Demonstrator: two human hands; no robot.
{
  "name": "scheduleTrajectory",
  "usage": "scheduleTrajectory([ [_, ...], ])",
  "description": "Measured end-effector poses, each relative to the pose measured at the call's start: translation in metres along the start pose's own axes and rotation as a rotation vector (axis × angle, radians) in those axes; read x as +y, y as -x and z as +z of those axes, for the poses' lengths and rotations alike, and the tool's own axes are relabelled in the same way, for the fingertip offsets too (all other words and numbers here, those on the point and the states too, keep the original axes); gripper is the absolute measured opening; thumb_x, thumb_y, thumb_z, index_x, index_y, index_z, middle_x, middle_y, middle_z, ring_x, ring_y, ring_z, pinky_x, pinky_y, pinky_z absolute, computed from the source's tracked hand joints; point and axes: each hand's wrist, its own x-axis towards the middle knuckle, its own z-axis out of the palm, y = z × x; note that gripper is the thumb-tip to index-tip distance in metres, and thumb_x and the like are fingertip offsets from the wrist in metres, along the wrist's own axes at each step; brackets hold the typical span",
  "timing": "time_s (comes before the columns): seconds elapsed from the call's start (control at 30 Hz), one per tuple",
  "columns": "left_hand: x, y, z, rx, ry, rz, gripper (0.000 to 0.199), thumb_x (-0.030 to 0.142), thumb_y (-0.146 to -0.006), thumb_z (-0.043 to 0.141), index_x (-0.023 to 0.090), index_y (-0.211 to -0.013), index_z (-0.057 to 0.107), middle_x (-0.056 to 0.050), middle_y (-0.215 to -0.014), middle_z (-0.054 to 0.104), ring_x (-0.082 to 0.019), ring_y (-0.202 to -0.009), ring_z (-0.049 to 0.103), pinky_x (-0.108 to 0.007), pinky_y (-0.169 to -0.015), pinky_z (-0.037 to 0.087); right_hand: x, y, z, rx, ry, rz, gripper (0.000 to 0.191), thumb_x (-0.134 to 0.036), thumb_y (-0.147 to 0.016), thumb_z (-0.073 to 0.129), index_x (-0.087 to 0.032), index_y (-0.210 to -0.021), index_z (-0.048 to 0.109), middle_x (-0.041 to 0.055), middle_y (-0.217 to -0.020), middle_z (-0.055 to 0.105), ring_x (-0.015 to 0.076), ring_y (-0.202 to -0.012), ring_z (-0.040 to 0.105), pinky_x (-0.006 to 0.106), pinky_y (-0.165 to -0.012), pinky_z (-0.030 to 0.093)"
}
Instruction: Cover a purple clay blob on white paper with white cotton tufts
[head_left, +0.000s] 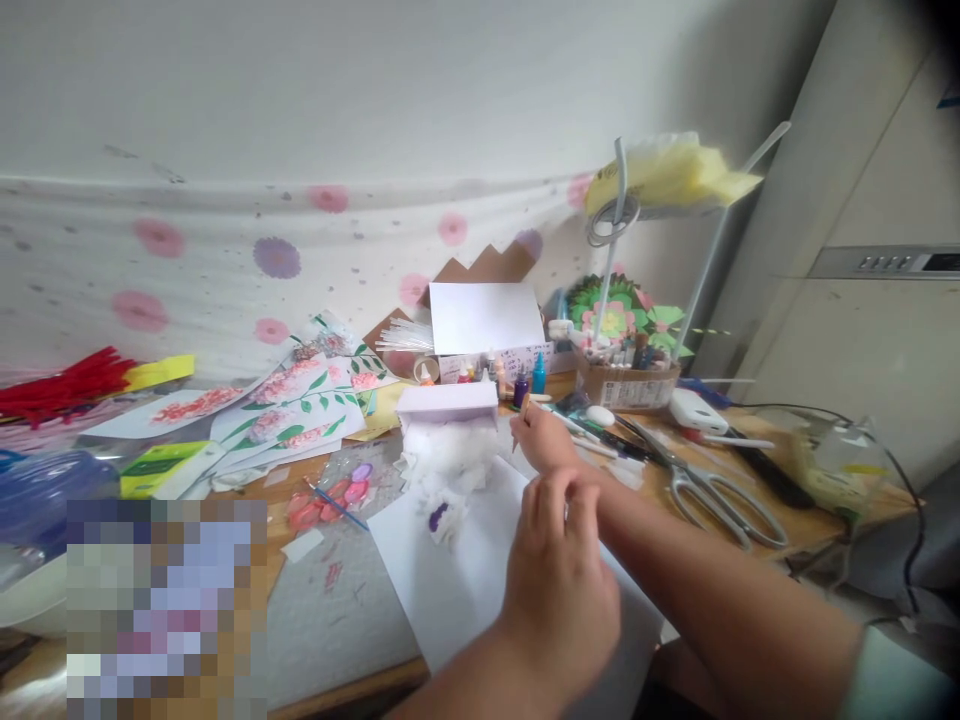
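Observation:
My right hand (544, 440) reaches out past the far edge of a white sheet of paper (472, 590), its fingers closed on a thin brown stick (524, 410). Close to me, my left hand (562, 580) is over the paper with its fingers curled together, against or just in front of my right forearm. Whatever it may hold is hidden. A crumpled white tissue (450, 520) with a dark purple blot lies on the sheet. Behind it more white tissue (450, 455) spills from a small white box (448, 402). Small paint bottles, one purple (522, 388) and one blue (539, 374), stand beyond my right hand.
Big scissors (720, 495) lie at the right, near a cardboard box of pens (626, 385) and a white device (697, 412). Painted flower sheets (292, 410), a paintbrush (337, 503) over pink palettes (315, 512), and red pipe cleaners (67, 385) are at the left.

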Motion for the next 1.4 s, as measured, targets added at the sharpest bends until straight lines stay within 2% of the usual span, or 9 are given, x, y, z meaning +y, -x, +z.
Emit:
scheduleTrajectory([
  [0.2, 0.011, 0.009, 0.012, -0.144, 0.206, 0.129, 0.028, 0.005, -0.063, 0.046, 0.022, -0.084, 0.054, -0.007, -0.093, 0.059, -0.023, -0.087, 0.052, -0.036, -0.075, 0.048, 0.004, 0.0, 0.004, 0.002, -0.162, -0.005, 0.025, -0.028, -0.079, 0.041, -0.016, -0.063, 0.055, 0.0039, -0.057, 0.059, 0.0134, -0.051, 0.051, 0.024, -0.048, 0.032],
  [0.3, 0.002, 0.006, -0.002, -0.221, 0.225, 0.205, 0.029, 0.007, -0.06, 0.048, 0.021, -0.084, 0.057, -0.006, -0.083, 0.061, -0.021, -0.077, 0.054, -0.034, -0.07, 0.047, 0.007, 0.003, 0.003, -0.067, -0.283, -0.039, 0.025, -0.032, -0.081, 0.04, -0.016, -0.068, 0.054, 0.0015, -0.056, 0.057, 0.0109, -0.045, 0.049, 0.023, -0.045, 0.036],
  [0.4, -0.031, -0.017, -0.042, -0.226, 0.116, 0.18, 0.024, 0.007, -0.064, 0.046, 0.019, -0.081, 0.058, -0.004, -0.078, 0.06, -0.019, -0.075, 0.054, -0.031, -0.069, 0.044, 0.008, 0.01, 0.0, -0.166, -0.375, -0.122, 0.023, -0.035, -0.077, 0.048, -0.016, -0.065, 0.054, 0.0013, -0.061, 0.059, 0.0105, -0.049, 0.051, 0.023, -0.048, 0.041],
  [0.53, -0.098, -0.051, -0.091, -0.16, -0.097, -0.13, 0.018, 0.011, -0.074, 0.042, 0.02, -0.076, 0.058, -0.001, -0.081, 0.061, -0.015, -0.074, 0.054, -0.026, -0.065, 0.04, 0.008, 0.016, 0.002, -0.222, -0.412, -0.21, 0.02, -0.033, -0.073, 0.056, -0.016, -0.062, 0.057, 0.0026, -0.07, 0.061, 0.0126, -0.061, 0.054, 0.025, -0.058, 0.044],
  [0.77, -0.176, -0.037, -0.09, -0.173, -0.157, -0.309, 0.015, 0.018, -0.076, 0.044, 0.02, -0.076, 0.059, 0.002, -0.07, 0.061, -0.013, -0.064, 0.053, -0.023, -0.058, 0.037, 0.011, 0.013, 0.034, -0.227, -0.362, -0.25, 0.016, -0.029, -0.074, 0.057, -0.017, -0.064, 0.059, 0.0039, -0.08, 0.064, 0.0153, -0.07, 0.059, 0.027, -0.064, 0.045],
  [0.97, -0.182, -0.024, -0.089, -0.202, 0.036, -0.433, 0.011, 0.024, -0.078, 0.047, 0.021, -0.08, 0.058, 0.002, -0.075, 0.062, -0.014, -0.069, 0.056, -0.024, -0.061, 0.041, 0.006, 0.011, 0.037, -0.163, -0.259, -0.285, 0.012, -0.021, -0.075, 0.056, -0.019, -0.066, 0.063, 0.0029, -0.074, 0.065, 0.0155, -0.066, 0.057, 0.028, -0.063, 0.043],
  [1.13, -0.178, -0.024, -0.095, -0.193, 0.304, -0.515, 0.023, 0.034, -0.08, 0.051, 0.022, -0.099, 0.055, -0.002, -0.101, 0.06, -0.016, -0.085, 0.055, -0.027, -0.071, 0.043, -0.009, 0.017, 0.019, -0.048, -0.361, -0.478, 0.013, -0.024, -0.078, 0.057, -0.018, -0.068, 0.063, 0.0052, -0.078, 0.065, 0.0165, -0.073, 0.059, 0.03, -0.066, 0.047],
  [1.27, -0.173, -0.023, -0.092, -0.237, 0.55, -0.553, 0.043, 0.039, -0.075, 0.059, 0.024, -0.114, 0.049, -0.005, -0.113, 0.055, -0.018, -0.094, 0.053, -0.028, -0.076, 0.043, -0.023, 0.028, 0.016, -0.21, -0.592, -0.425, 0.016, -0.029, -0.078, 0.059, -0.017, -0.068, 0.063, 0.0056, -0.078, 0.064, 0.0169, -0.074, 0.06, 0.029, -0.061, 0.05],
  [1.4, -0.175, -0.022, -0.093, -0.313, 0.676, -0.598, 0.026, 0.034, -0.075, 0.06, 0.018, -0.095, 0.056, -0.001, -0.087, 0.059, -0.013, -0.077, 0.053, -0.023, -0.065, 0.04, -0.032, 0.036, 0.022, -0.375, -0.751, -0.247, 0.018, -0.032, -0.076, 0.061, -0.016, -0.067, 0.062, 0.0042, -0.075, 0.064, 0.0146, -0.069, 0.061, 0.028, -0.058, 0.05],
])
